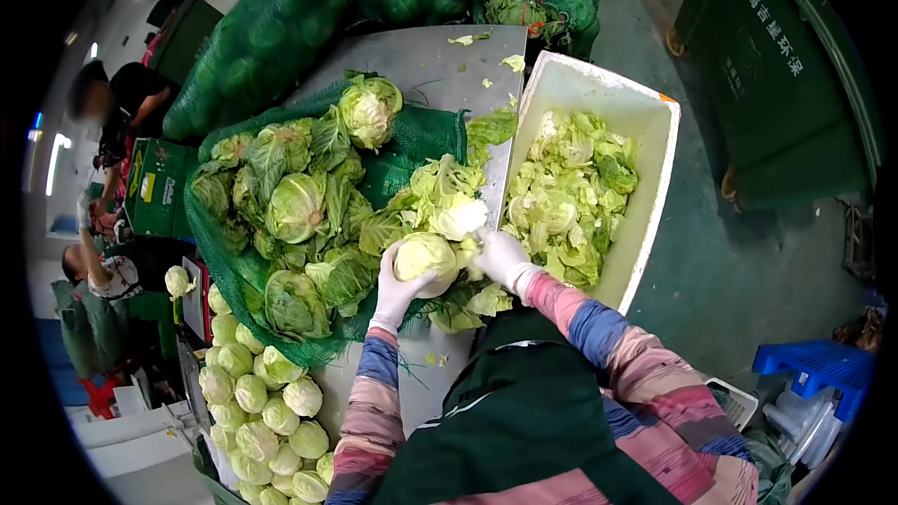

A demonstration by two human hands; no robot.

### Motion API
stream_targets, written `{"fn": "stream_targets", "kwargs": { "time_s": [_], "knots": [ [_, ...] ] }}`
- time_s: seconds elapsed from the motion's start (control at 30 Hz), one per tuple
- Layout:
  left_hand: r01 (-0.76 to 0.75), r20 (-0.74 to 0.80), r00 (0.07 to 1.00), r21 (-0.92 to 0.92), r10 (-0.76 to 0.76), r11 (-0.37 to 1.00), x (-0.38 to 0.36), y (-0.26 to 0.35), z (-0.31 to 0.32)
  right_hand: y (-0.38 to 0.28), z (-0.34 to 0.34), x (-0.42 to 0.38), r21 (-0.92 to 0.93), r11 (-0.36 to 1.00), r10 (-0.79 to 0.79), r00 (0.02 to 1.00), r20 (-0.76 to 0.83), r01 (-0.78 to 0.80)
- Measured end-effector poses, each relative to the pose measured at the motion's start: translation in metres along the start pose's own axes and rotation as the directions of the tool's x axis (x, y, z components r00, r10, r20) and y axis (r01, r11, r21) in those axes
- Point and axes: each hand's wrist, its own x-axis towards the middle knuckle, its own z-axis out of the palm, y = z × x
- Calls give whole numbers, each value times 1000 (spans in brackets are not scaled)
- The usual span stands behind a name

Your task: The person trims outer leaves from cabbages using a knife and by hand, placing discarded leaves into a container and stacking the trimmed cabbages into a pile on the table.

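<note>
A pale, peeled cabbage (423, 258) rests in my gloved left hand (400, 288), whose fingers wrap around its left side. My gloved right hand (499, 256) is closed at the cabbage's right edge, pinching a light green cabbage leaf (466, 249). Just beyond both hands lie loose outer leaves and a pale cut piece (462, 217). To the left, untrimmed cabbages (297, 208) with dark outer leaves spill from an opened green mesh bag (251, 273) on the metal table (421, 54).
A white foam box (655, 122) with torn leaves (571, 196) stands at the right. Peeled cabbages (267, 411) are piled at the lower left. Full mesh sacks (267, 42) line the back. A green wheeled bin (776, 84) is on the far right; other people work at the left.
</note>
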Motion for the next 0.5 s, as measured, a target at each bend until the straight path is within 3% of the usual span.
{"fn": "stream_targets", "kwargs": {
  "time_s": [0.03, 0.07, 0.1, 0.13, 0.17, 0.3, 0.33, 0.43, 0.5],
  "knots": [
    [-5, 1, 1000, 4, 5, 1000, -4, 4, -2, 8, -9, 3, -55, 997, 48, 998, -50, -51],
    [130, 60, 991, -306, -118, 943, -10, 12, -4, 32, -14, 10, -18, 1000, 17, 987, -162, -20],
    [264, 155, 965, -574, -214, 775, -14, 16, -5, 36, -38, 13, -26, 995, 94, 989, -112, -98],
    [352, 259, 935, -778, -243, 521, -19, 13, -4, 35, -72, 9, -335, 923, 116, 967, -226, -189],
    [352, 260, 934, -795, -246, 495, -20, 16, -1, 20, -86, -2, -367, 924, -12, 950, -312, -108],
    [354, 264, 929, -838, -259, 416, -17, 36, 21, -9, -85, -15, -159, 985, -118, 933, -340, 66],
    [379, 276, 915, -837, -293, 394, -14, 39, 29, -23, -69, -28, 17, 993, -109, 980, -164, 113],
    [446, 346, 877, -843, -333, 300, -11, 52, 51, -32, -44, -32, 239, 964, -127, 992, 25, 118],
    [447, 389, 883, -868, -263, 217, -13, 34, 55, -10, -13, -12, 234, 962, -129, 990, -55, 138]
  ]
}}
